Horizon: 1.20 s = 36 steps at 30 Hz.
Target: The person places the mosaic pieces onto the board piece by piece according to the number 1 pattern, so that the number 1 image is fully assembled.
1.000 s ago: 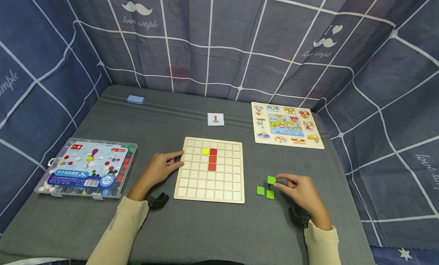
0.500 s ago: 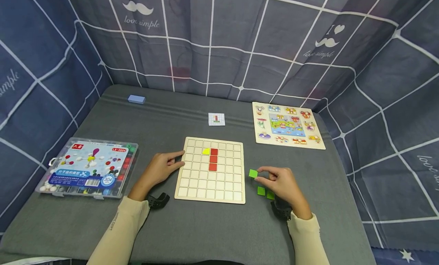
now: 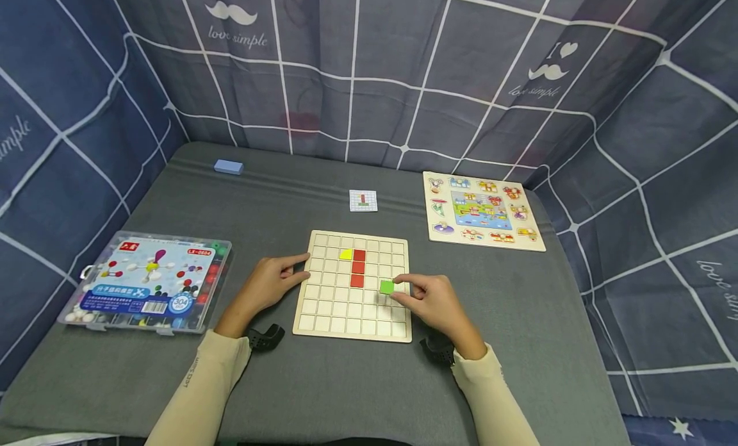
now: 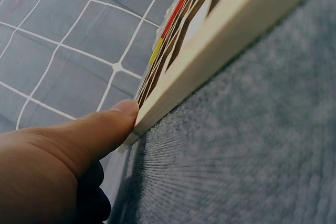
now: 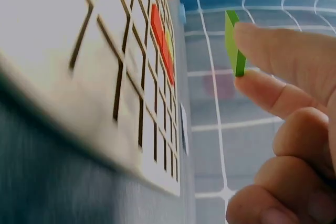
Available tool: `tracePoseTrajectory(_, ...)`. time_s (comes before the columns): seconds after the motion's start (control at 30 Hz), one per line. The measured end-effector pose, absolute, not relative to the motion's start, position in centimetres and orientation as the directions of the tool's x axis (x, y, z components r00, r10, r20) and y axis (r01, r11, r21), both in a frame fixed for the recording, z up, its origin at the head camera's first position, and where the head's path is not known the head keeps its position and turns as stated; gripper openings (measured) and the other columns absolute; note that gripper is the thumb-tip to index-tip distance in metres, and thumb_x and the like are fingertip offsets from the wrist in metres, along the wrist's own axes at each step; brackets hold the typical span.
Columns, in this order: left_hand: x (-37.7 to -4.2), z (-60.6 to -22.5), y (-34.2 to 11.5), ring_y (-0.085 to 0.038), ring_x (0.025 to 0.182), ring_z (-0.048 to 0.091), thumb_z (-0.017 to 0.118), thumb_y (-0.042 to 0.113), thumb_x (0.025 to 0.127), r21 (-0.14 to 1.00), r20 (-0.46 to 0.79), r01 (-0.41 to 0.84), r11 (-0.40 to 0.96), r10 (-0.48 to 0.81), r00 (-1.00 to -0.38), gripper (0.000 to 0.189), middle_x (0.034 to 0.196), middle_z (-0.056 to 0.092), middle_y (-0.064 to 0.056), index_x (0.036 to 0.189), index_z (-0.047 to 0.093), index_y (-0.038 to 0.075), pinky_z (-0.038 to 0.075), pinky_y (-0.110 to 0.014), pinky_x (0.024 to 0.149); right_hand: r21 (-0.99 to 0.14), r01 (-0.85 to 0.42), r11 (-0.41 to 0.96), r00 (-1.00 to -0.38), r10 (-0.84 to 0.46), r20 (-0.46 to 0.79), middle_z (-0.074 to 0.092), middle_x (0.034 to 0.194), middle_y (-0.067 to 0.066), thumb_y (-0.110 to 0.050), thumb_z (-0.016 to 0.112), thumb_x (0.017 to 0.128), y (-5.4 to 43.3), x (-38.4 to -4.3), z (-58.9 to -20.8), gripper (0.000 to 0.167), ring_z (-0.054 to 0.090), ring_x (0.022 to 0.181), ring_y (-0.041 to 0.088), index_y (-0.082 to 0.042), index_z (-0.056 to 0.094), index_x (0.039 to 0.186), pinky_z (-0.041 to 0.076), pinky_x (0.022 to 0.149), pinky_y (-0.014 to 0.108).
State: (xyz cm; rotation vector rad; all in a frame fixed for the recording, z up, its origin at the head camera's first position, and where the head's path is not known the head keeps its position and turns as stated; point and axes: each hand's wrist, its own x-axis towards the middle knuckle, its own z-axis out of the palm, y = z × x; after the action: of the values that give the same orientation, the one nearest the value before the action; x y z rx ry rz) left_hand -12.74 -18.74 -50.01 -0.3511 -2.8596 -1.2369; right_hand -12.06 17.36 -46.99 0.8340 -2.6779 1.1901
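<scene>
Between thumb and index finger, my right hand (image 3: 434, 304) pinches a green square tile (image 3: 387, 287). It is held over the right part of a wooden grid board (image 3: 334, 313), raised above the surface in the right wrist view. Three red tiles (image 3: 358, 267) form a column in the board's cells, with a yellow tile (image 3: 346, 254) left of the top one. My left hand (image 3: 270, 284) touches the board's left edge with extended thumb and index finger; its thumb (image 4: 113, 121) presses at the rim in the left wrist view. The other green tiles are hidden behind my right hand.
A small pattern card (image 3: 363, 201) lies beyond the board. At the back right is a wooden picture puzzle (image 3: 435, 209). A clear plastic case (image 3: 147, 282) of molecule-model parts sits at the left, and a blue block (image 3: 229, 168) at the back left.
My right hand has carried the green tile leftward from the tabletop to above the board. The left hand has stayed at the board's edge.
</scene>
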Motion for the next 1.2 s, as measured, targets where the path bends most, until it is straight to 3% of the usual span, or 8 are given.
tracePoseTrajectory(0.37,-12.7,-50.1,-18.8,-0.009,0.048,0.031,0.076,0.026,0.095,0.721,0.106,0.216,0.658,0.204,-0.973,0.045,0.055,0.041,0.006,0.137,0.068,0.009,0.028,-0.027,0.051,-0.647,-0.515,0.562,-0.837,-0.491,0.240,0.030,0.057,-0.019,-0.023,0.085,0.086,12.7,-11.8,-47.9,0.018,0.025,0.052,-0.005,-0.016,0.079,0.101,0.026,0.050,0.020)
tracePoseTrajectory(1.2,-13.0,-50.1,-18.8,-0.011,0.049,0.034,0.076,0.026,0.095,0.718,0.100,0.216,0.662,0.208,-0.973,0.045,0.056,0.043,0.006,0.136,0.068,0.010,0.029,-0.028,0.051,-0.595,-0.486,0.640,-0.860,-0.472,0.195,0.039,0.056,-0.016,-0.028,0.083,0.088,8.8,-11.7,-49.6,0.020,0.033,0.051,-0.002,-0.017,0.079,0.103,0.030,0.050,0.022)
